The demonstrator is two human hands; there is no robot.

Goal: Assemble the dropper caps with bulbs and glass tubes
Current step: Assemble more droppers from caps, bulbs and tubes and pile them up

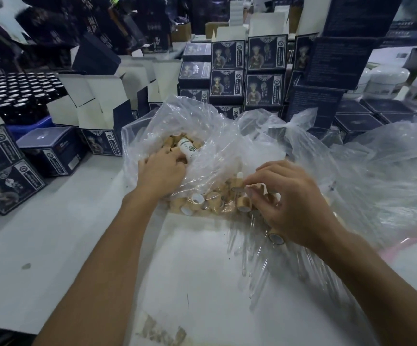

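A clear plastic bag (227,136) lies open on the white table, full of tan bamboo-look dropper caps (195,203). My left hand (162,168) reaches into the bag, its fingers curled among the caps beside a white labelled bottle (187,147); what it holds is hidden. My right hand (294,203) grips several caps with glass tubes (254,248) that fan out below it toward me. One cap (276,237) shows under its palm, and the fingertips pinch another cap (243,204).
Dark printed cartons (227,68) are stacked behind the bag and at the left (52,151). Open cartons with white flaps (97,101) stand at the left rear. A tray of dark bottles (17,93) sits far left. White jars (387,81) stand at the right rear.
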